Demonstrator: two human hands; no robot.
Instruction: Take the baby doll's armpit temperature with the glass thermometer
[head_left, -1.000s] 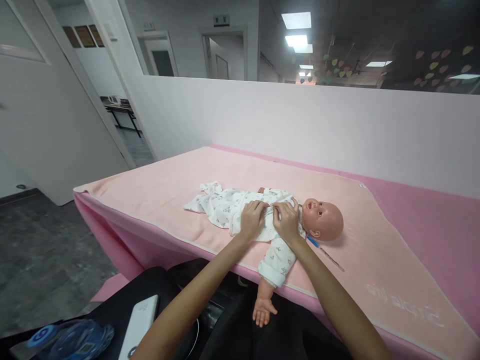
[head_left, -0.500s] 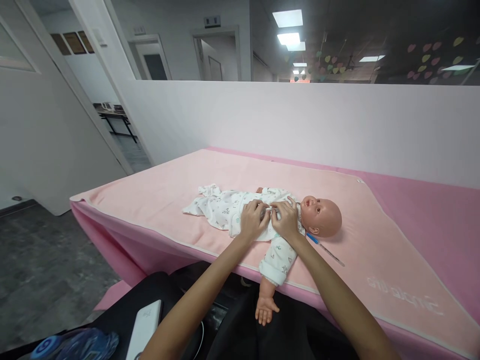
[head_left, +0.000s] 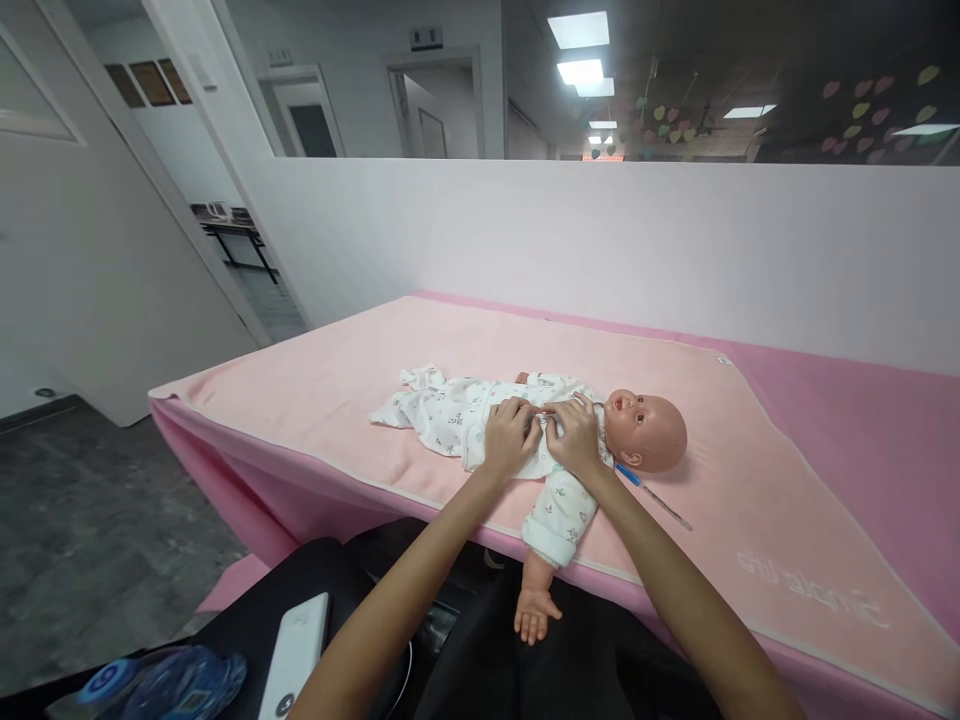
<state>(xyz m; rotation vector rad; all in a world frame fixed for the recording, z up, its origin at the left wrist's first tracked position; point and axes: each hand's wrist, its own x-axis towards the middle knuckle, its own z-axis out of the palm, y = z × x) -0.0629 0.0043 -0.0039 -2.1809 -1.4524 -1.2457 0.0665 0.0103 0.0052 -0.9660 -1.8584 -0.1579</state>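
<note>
Meeting at the chest of a baby doll (head_left: 535, 466), the left hand (head_left: 511, 436) and the right hand (head_left: 573, 434) sit side by side, and it's all close finger work here! The fingers (head_left: 512, 409) of the left hand curl down, nearly closed, with the tips pinching the front of the white patterned shirt (head_left: 559, 385); the right hand's fingers mirror them just beside, bent inward and nipping the same cloth nearer the neck. Exactly what sits between those tips is too small to tell. The doll lies on its back on a pale pink blanket (head_left: 330, 370) that covers much of the worktop (head_left: 862, 425), head (head_left: 651, 432) to the right, patterned trousers (head_left: 442, 418) trailing off to the left. Look at the near arm: its sleeve (head_left: 561, 515) is cuffed, and the bare doll hand (head_left: 535, 612) hangs past the worktop's edge, palm up, over the person's dark-clad lap. Tucked beside the head and the right forearm, a slim stick (head_left: 654, 494) with a blue end rests at a slant on the blanket. Down at lower left, a flat white gadget (head_left: 296, 650) lies by the left forearm, with a blue plastic bottle (head_left: 184, 685) near it.
</note>
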